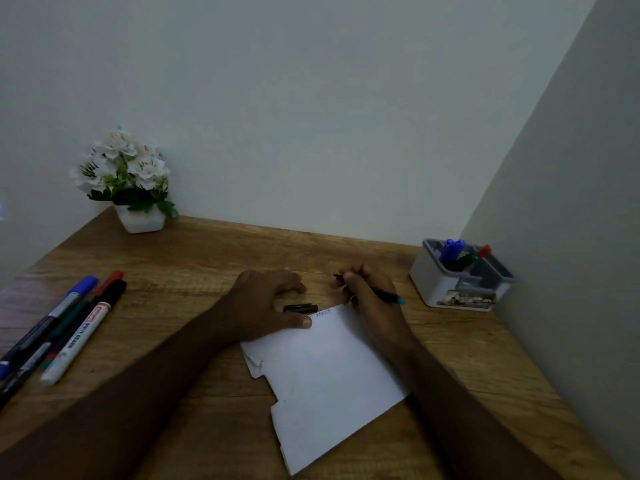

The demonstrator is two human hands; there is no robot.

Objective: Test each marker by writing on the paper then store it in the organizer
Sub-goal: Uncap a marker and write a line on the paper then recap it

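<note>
The paper [322, 379] is lying nearest, its top-left corner hiding under the left hand [266, 303], fingers spread flat. A black cap [300, 308] is peeking out just beside that thumb. The right hand [367, 299] is gripping a teal-ended marker [388, 294], tip mostly buried in the fingers. Farther right, the organizer [457, 282] is holding blurry markers.

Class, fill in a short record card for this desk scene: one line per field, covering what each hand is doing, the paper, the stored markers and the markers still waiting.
Left hand: fingers spread, resting on the paper's top left corner
Right hand: grips a thin pen with teal end
Paper: white sheet on the desk, small blue writing near its top edge
Black cap: lying by the left hand
Organizer: far right, holds blue, green and red markers
Waiting markers: a group lying at the left of the desk
Flower pot: back left
</note>
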